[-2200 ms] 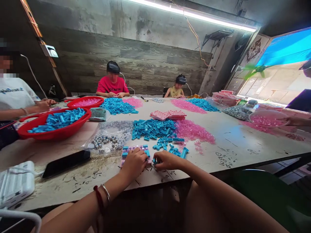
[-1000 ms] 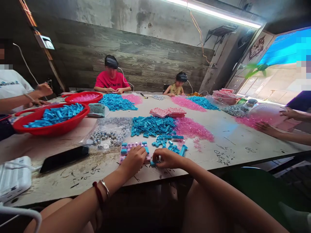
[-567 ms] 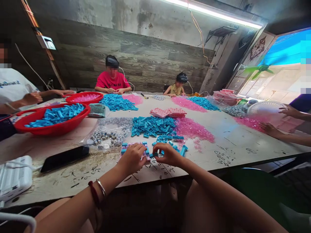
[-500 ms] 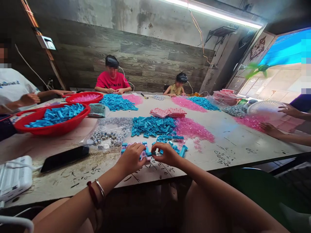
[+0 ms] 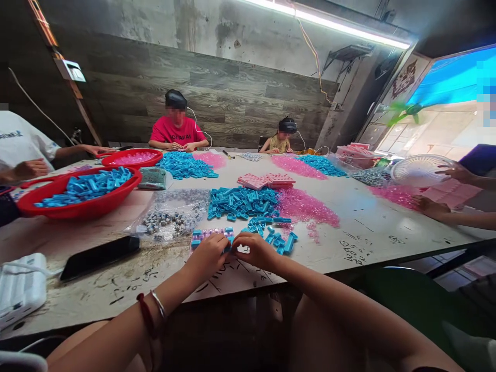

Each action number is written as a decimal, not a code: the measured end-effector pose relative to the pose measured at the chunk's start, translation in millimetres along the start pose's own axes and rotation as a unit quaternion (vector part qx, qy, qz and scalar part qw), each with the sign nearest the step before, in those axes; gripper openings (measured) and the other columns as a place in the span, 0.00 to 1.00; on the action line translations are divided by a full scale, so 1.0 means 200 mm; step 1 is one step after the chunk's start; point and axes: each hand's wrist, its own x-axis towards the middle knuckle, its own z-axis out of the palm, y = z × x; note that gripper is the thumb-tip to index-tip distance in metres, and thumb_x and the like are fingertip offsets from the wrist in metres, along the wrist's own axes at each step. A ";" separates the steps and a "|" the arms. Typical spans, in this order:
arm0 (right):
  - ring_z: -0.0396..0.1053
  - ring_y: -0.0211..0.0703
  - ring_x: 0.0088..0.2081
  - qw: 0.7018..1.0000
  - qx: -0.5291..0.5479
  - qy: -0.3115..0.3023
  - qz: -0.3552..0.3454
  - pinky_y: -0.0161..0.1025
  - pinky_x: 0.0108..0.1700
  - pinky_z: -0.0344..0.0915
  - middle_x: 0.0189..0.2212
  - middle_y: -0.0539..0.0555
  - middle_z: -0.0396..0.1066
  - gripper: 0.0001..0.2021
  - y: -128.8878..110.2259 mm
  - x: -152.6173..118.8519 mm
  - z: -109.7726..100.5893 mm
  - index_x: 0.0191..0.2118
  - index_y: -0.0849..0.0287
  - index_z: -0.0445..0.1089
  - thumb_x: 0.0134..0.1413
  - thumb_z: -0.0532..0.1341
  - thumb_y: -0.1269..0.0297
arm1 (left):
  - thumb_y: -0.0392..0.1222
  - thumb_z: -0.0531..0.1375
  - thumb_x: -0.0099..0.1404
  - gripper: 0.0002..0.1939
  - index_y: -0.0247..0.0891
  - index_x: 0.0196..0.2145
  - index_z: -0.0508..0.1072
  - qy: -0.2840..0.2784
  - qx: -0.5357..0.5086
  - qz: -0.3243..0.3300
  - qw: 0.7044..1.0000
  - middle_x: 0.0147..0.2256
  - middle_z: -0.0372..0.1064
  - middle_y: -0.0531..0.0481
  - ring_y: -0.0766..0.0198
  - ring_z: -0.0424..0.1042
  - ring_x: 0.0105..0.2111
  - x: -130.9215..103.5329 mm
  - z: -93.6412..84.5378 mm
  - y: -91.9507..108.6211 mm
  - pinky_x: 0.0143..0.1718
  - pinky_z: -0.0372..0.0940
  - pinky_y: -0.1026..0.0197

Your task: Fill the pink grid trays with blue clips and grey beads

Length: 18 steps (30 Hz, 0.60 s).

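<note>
Pink plastic grid tray (image 5: 211,233), flat and rectangular, with shiny pinkish-purple cells and glossy blue pieces along its edges, lies on the pale, ink-marked table (image 5: 360,194), partly covered by the left hand in the head view. That left hand (image 5: 209,253) rests over the tray's near right part, fingers bent; whether it grips is hidden. Just beside it, the right hand (image 5: 253,251) curls thumb and forefinger into a ring at the tray's right edge; I cannot tell whether the fingertips pinch anything.

Loose blue plastic pieces (image 5: 289,244) lie just right of the right hand. Beyond both hands spreads a heap of blue plastic pieces (image 5: 242,202), touching a spill of translucent pink beads (image 5: 310,209) on its right; stacked pink plastic plates (image 5: 253,181) stand behind. Left of the left hand are a clear plastic bag of silvery beads (image 5: 170,219) and, nearer, a black phone (image 5: 101,258).
</note>
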 end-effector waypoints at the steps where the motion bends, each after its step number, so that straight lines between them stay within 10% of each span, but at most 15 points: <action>1: 0.68 0.39 0.37 1.000 -0.002 0.000 -0.007 0.35 0.40 0.64 0.33 0.53 0.71 0.06 0.00 0.00 0.00 0.31 0.59 0.70 0.46 0.60 0.76 | 0.33 0.55 0.61 0.02 0.35 0.31 0.67 0.002 -0.006 0.000 1.000 0.34 0.66 0.46 0.59 0.64 0.38 0.00 0.00 0.00 0.39 0.61 0.58; 18: 0.68 0.36 0.28 0.999 0.019 -0.023 -0.032 0.30 0.31 0.62 0.27 0.54 0.70 0.04 0.07 0.01 0.00 0.27 0.62 0.73 0.49 0.62 0.70 | 0.37 0.53 0.61 0.12 0.37 0.24 0.74 0.002 -0.117 0.080 0.990 0.25 0.64 0.49 0.64 0.66 0.30 0.06 0.05 -0.11 0.35 0.62 0.63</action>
